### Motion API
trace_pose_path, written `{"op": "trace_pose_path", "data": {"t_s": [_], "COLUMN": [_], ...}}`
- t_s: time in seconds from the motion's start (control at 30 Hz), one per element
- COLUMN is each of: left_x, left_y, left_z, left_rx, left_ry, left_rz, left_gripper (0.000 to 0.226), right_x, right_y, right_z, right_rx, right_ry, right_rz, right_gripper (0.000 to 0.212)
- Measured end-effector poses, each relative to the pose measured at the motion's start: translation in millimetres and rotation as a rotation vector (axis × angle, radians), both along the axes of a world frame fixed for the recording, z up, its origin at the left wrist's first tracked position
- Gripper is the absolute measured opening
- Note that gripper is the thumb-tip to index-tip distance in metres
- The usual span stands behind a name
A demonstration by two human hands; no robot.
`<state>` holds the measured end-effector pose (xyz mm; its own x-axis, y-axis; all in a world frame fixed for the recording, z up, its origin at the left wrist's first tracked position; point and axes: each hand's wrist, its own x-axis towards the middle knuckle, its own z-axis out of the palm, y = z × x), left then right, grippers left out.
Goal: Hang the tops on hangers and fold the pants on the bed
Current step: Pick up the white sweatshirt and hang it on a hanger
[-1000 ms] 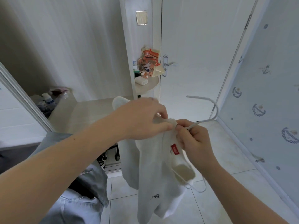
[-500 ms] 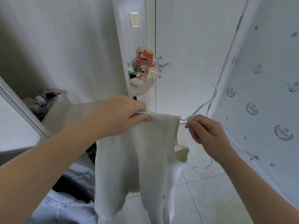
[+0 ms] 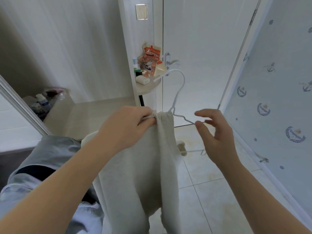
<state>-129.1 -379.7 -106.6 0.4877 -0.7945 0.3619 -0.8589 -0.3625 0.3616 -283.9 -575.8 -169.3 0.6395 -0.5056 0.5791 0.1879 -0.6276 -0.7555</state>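
White panelled walls and pale floor tiles surround the door [image 3: 202, 39]. Just left of the door, a small rounded shelf [image 3: 148, 86] holds an orange packet [image 3: 151, 54], a white roll [image 3: 142, 80] and smaller items too small to name. Far left of the door, bottles [image 3: 42, 100] sit in a blurred heap; I cannot tell whether a bin holds them.

In front of the door's lower part, the left hand [image 3: 125, 125] grips the bunched edge of the white top [image 3: 143, 174], fingers curled tight. The top hangs straight down, its hem cut off at the bottom edge, and it hides much of the hanger [image 3: 172, 109].

The right hand [image 3: 217, 132] pinched the wire half a second ago. Now its fingers [image 3: 202, 114] are spread wide, with the thumb tip just beside the wire's bend; contact is unclear. The top, earlier spread wider, is now gathered at the hanger's neck.
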Motion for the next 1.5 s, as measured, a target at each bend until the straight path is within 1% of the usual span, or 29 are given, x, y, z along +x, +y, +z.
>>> {"op": "trace_pose_path", "data": {"t_s": [0.03,0.1,0.17,0.23,0.3,0.37,0.43,0.47,0.53,0.6,0.63,0.7,0.8,0.83,0.9,0.93,0.97,1.03,1.13,1.27,1.33,1.4,1.5], "left_x": [1,1,-4,-10,-15,-18,-16,-15,-10,-8,-8,-10,-11,-10,-7,-6,-5,-5,-7,-10,-8,-6,-3], "left_y": [5,11,12,12,13,13,14,15,18,22,23,24,29,32,38,41,44,50,60,73,81,89,99], "left_z": [-2,-6,-9,-12,-14,-15,-17,-19,-24,-28,-29,-32,-36,-37,-38,-38,-38,-36,-34,-33,-34,-36,-38], "left_rx": [-0.048,-0.115,-0.161,-0.193,-0.221,-0.267,-0.294,-0.294,-0.291,-0.289,-0.284,-0.269,-0.253,-0.251,-0.263,-0.274,-0.288,-0.313,-0.302,-0.243,-0.215,-0.152,-0.057], "left_ry": [0.017,0.038,0.056,0.084,0.116,0.151,0.194,0.211,0.247,0.27,0.272,0.268,0.278,0.285,0.302,0.31,0.315,0.32,0.329,0.338,0.357,0.359,0.344], "left_rz": [0.028,0.078,0.122,0.16,0.191,0.218,0.248,0.263,0.296,0.315,0.317,0.313,0.306,0.302,0.297,0.293,0.284,0.257,0.234,0.201,0.207,0.229,0.235], "left_gripper": [0.042,0.043,0.043,0.043,0.04,0.038,0.036,0.036,0.035,0.034,0.033,0.032,0.035,0.036,0.038,0.038,0.039,0.039,0.039,0.038,0.038,0.039,0.04], "right_x": [-3,-4,1,8,16,24,31,32,31,28,28,30,32,33,33,33,33,30,25,18,15,12,9], "right_y": [1,9,20,30,38,40,39,39,39,39,40,39,28,22,11,6,-1,-9,-17,-25,-31,-39,-54], "right_z": [-9,-22,-27,-25,-24,-27,-29,-29,-29,-34,-37,-48,-69,-79,-98,-107,-114,-122,-126,-132,-133,-132,-127], "right_rx": [-0.012,-0.052,-0.157,-0.187,-0.073,0.082,0.164,0.173,0.183,0.225,0.227,0.191,0.1,0.059,-0.076,-0.149,-0.212,-0.303,-0.403,-0.611,-0.646,-0.627,-0.469], "right_ry": [-0.02,0.007,0.036,0.059,0.191,0.361,0.379,0.351,0.311,0.366,0.427,0.537,0.628,0.676,0.809,0.861,0.901,0.954,0.985,0.997,0.98,0.951,0.897], "right_rz": [-0.022,0.019,0.043,0.057,0.152,0.278,0.313,0.314,0.349,0.427,0.463,0.494,0.462,0.452,0.403,0.375,0.352,0.314,0.29,0.25,0.195,0.163,0.232], "right_gripper": [0.019,0.028,0.036,0.039,0.033,0.02,0.004,0.005,0.018,0.026,0.026,0.02,0.008,0.011,0.033,0.035,0.031,0.025,0.018,0.023,0.025,0.024,0.018]}}
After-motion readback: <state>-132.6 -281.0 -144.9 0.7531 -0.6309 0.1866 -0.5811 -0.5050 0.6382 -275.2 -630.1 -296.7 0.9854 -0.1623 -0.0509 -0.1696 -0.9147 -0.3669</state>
